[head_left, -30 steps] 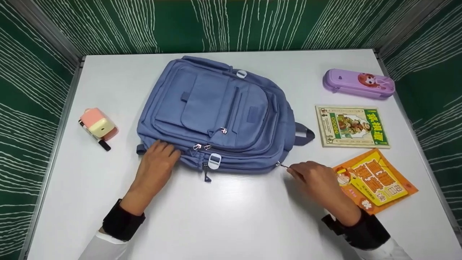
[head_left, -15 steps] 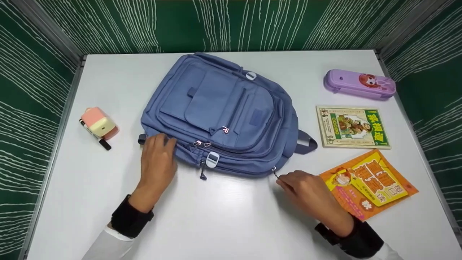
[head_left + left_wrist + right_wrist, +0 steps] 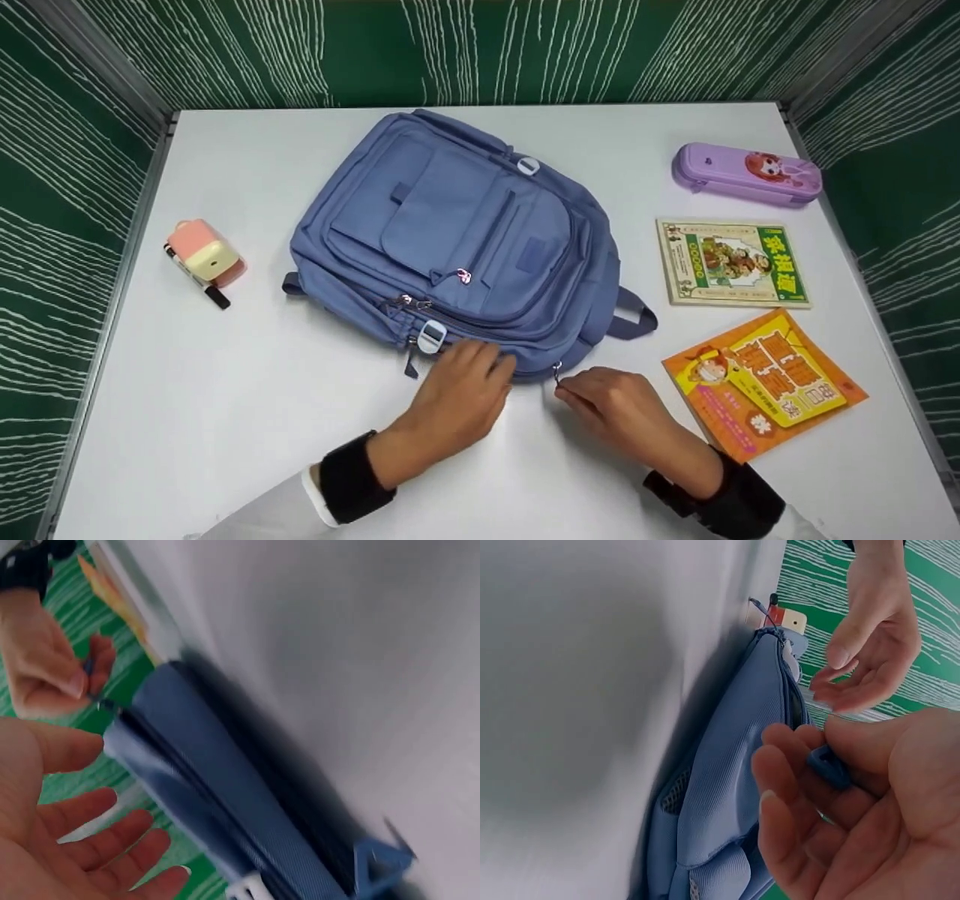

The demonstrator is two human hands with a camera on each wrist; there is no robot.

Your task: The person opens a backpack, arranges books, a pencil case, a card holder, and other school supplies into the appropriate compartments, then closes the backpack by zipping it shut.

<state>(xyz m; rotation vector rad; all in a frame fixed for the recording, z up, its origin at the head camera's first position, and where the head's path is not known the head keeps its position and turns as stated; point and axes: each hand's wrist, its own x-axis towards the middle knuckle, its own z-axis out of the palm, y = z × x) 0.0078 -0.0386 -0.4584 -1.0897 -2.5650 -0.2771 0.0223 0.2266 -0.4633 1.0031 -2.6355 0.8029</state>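
A blue backpack (image 3: 450,217) lies on the table, front pocket up and top handle toward the right. At its near right edge my right hand (image 3: 619,409) pinches a zipper pull (image 3: 829,767) between thumb and fingers. A second zipper pull (image 3: 381,866) dangles by the white buckle (image 3: 432,337) on the near side. My left hand (image 3: 454,394) is at the near edge, between that buckle and my right hand. Its fingers (image 3: 90,810) are loosely spread and hold nothing in the left wrist view, beside the long side zipper seam.
Right of the backpack are a purple pencil case (image 3: 746,174), a green and cream book (image 3: 733,262) and an orange book (image 3: 765,386). A pink and cream box-like object (image 3: 202,250) and a black-capped marker (image 3: 196,276) lie at the left. Green walls surround the table (image 3: 225,420).
My left hand has let go of the bag's lower left side and moved right along the near edge. My right hand has drawn slightly left with the zipper pull; the backpack has shifted and turned a little.
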